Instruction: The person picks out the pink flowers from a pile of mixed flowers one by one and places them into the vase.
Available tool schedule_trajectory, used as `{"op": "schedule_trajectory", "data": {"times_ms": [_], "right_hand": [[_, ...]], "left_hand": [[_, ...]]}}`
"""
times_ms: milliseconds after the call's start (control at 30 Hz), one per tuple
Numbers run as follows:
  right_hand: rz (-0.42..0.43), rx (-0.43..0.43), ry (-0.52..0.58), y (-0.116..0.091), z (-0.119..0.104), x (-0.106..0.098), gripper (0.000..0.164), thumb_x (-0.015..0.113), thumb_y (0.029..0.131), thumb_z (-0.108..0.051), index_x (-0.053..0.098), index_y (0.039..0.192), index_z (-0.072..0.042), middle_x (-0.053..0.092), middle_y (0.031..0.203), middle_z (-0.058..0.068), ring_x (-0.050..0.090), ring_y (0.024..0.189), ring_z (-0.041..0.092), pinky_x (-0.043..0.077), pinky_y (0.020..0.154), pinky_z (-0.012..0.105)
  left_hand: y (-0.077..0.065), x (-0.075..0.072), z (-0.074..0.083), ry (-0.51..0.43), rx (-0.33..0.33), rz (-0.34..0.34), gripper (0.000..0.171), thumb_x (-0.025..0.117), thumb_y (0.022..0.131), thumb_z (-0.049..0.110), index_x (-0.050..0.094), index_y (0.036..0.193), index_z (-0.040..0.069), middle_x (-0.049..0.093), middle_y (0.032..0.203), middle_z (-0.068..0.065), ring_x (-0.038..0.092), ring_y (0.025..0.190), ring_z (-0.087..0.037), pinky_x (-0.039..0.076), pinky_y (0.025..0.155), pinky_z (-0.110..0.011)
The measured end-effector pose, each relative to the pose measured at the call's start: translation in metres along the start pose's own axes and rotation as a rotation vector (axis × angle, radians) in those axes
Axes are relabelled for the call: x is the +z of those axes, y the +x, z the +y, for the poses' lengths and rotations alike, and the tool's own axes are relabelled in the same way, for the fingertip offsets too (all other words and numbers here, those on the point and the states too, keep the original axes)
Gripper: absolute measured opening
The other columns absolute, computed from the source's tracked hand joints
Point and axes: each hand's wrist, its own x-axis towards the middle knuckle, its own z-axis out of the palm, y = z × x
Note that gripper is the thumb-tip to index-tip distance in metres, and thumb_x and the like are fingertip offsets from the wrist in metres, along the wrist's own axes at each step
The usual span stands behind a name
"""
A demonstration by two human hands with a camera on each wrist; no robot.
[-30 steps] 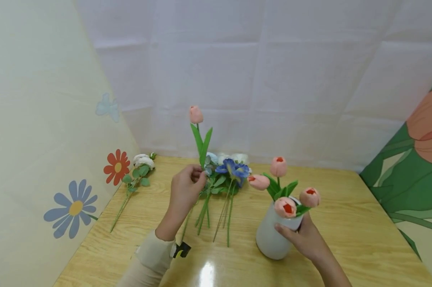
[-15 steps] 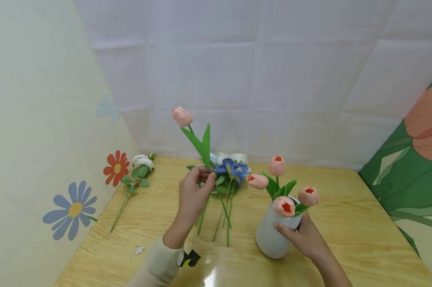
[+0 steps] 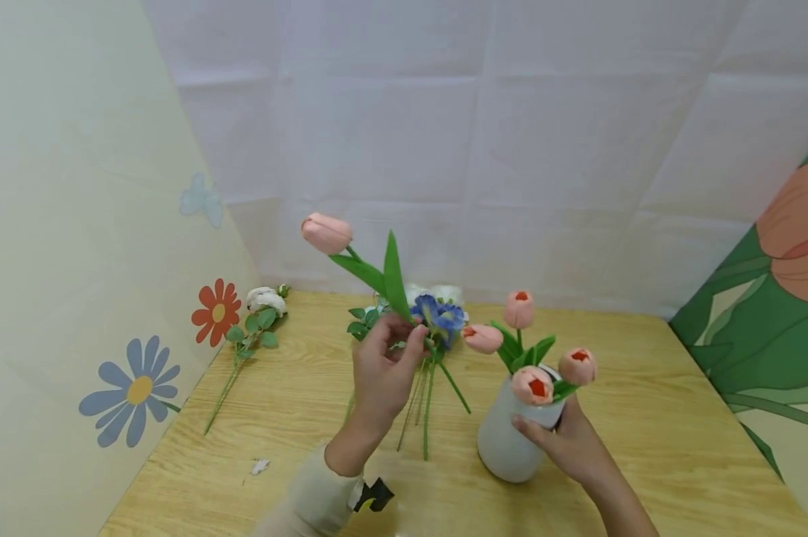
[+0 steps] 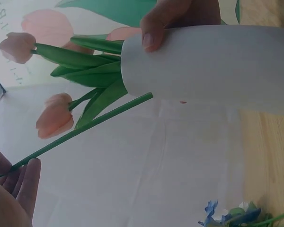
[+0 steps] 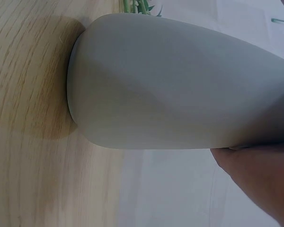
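My left hand [image 3: 385,373] pinches the stem of a pink tulip [image 3: 326,233] between thumb and fingers. The bloom tilts up to the left, and the bare stem slants down to the right. In the left wrist view the tip of the stem [image 4: 85,127] shows close to the rim of the white vase [image 4: 208,66]; whether they touch I cannot tell. Several pink tulips [image 3: 519,309] stand in the vase. My right hand [image 3: 568,444] grips the vase near its top, thumb at the front and fingers hidden behind. The vase's base rests on the table in the right wrist view.
Behind my left hand lie a blue flower [image 3: 440,317], white blooms [image 3: 444,294] and green stems on the wooden table [image 3: 645,418]. A white flower [image 3: 266,300] with leaves lies at the left. A small white scrap [image 3: 259,466] sits near the front left.
My left hand has moved right with the tulip, whose bloom has tipped over to the left while its stem end swung right toward the vase. My right hand and the vase stay put.
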Motion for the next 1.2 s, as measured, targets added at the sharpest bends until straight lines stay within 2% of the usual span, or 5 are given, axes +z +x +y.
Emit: {"op": "schedule_trajectory", "data": {"times_ms": [133, 367, 567, 967, 1200], "right_hand": [[-0.003, 0.001, -0.004, 0.0, 0.0, 0.0, 0.073, 0.075, 0.093, -0.014, 0.03, 0.15, -0.002, 0.051, 0.142, 0.02, 0.047, 0.115, -0.011, 0.045, 0.092, 0.015], [-0.002, -0.003, -0.01, 0.001, 0.001, 0.0, 0.074, 0.075, 0.093, -0.014, 0.029, 0.151, -0.003, 0.051, 0.143, 0.02, 0.047, 0.115, -0.011, 0.044, 0.092, 0.015], [0.005, -0.021, 0.004, 0.001, 0.002, 0.001, 0.075, 0.075, 0.092, -0.012, 0.03, 0.151, -0.003, 0.051, 0.142, 0.02, 0.047, 0.116, -0.011, 0.044, 0.092, 0.014], [0.019, -0.015, -0.003, 0.0, 0.001, 0.003, 0.072, 0.075, 0.092, -0.012, 0.032, 0.148, -0.001, 0.052, 0.141, 0.021, 0.048, 0.114, -0.011, 0.044, 0.092, 0.014], [0.026, -0.045, -0.006, -0.001, 0.003, 0.003, 0.083, 0.076, 0.091, -0.012, 0.024, 0.155, -0.005, 0.048, 0.146, 0.022, 0.044, 0.118, -0.013, 0.039, 0.094, 0.01]], "left_hand": [[-0.002, 0.009, 0.003, -0.044, 0.047, 0.009, 0.008, 0.062, 0.095, -0.009, 0.059, 0.101, -0.013, 0.064, 0.086, -0.028, 0.071, 0.074, -0.022, 0.062, 0.061, -0.035], [-0.003, 0.024, 0.01, -0.096, 0.197, 0.001, 0.01, 0.06, 0.092, -0.017, 0.058, 0.101, -0.014, 0.062, 0.085, -0.028, 0.069, 0.07, -0.036, 0.061, 0.06, -0.04], [-0.002, 0.034, 0.009, -0.103, 0.302, 0.002, 0.009, 0.058, 0.092, -0.017, 0.059, 0.101, -0.013, 0.063, 0.086, -0.027, 0.069, 0.068, -0.034, 0.061, 0.059, -0.037], [0.003, 0.043, 0.015, -0.105, 0.356, 0.04, 0.007, 0.059, 0.094, -0.014, 0.059, 0.101, -0.014, 0.063, 0.085, -0.026, 0.069, 0.068, -0.035, 0.061, 0.058, -0.036], [0.0, 0.051, 0.011, -0.065, 0.421, 0.0, 0.01, 0.059, 0.096, -0.009, 0.057, 0.105, -0.013, 0.064, 0.09, -0.026, 0.071, 0.07, -0.032, 0.061, 0.062, -0.03]]}}
